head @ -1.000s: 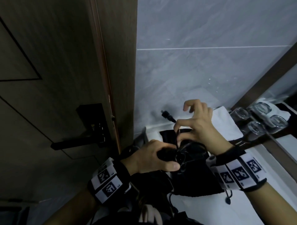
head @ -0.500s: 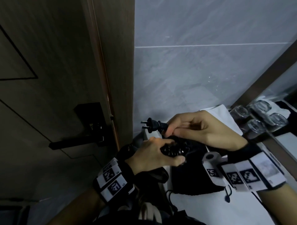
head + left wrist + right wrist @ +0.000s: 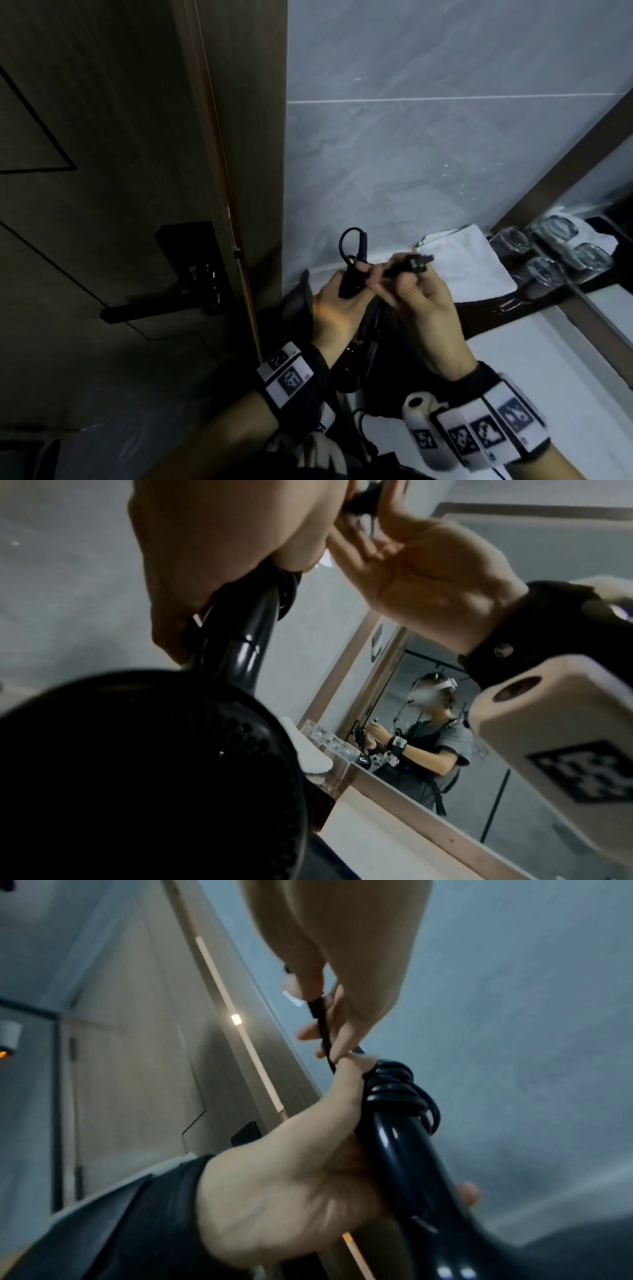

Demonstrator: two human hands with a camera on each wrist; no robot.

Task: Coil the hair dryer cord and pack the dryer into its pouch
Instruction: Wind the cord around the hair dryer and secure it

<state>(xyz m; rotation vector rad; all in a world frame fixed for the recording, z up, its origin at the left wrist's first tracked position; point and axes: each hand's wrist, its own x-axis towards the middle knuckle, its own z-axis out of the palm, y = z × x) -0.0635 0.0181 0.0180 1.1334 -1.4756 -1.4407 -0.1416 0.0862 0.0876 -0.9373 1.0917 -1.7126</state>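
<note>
I see my left hand (image 3: 337, 308) grip one dryer (image 3: 404, 1150) by its cord-wrapped handle; my right hand (image 3: 428, 308) pinches the plug (image 3: 416, 263). The pouch (image 3: 394, 373) is mostly hidden below my hands, on the counter (image 3: 548, 359). Four glasses (image 3: 544, 270) are blurry.

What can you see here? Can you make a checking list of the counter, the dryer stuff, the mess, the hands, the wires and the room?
Surface: white counter, partly covered.
Job's things: dryer held up, cord wound round its handle; black pouch on the counter beneath.
Clutter: white towel, upturned glasses.
Grippers: left hand grips the handle and coils; right hand pinches the plug end.
Cables: a short loop sticks up.
Surroundings: door, tiled wall, mirror.
</note>
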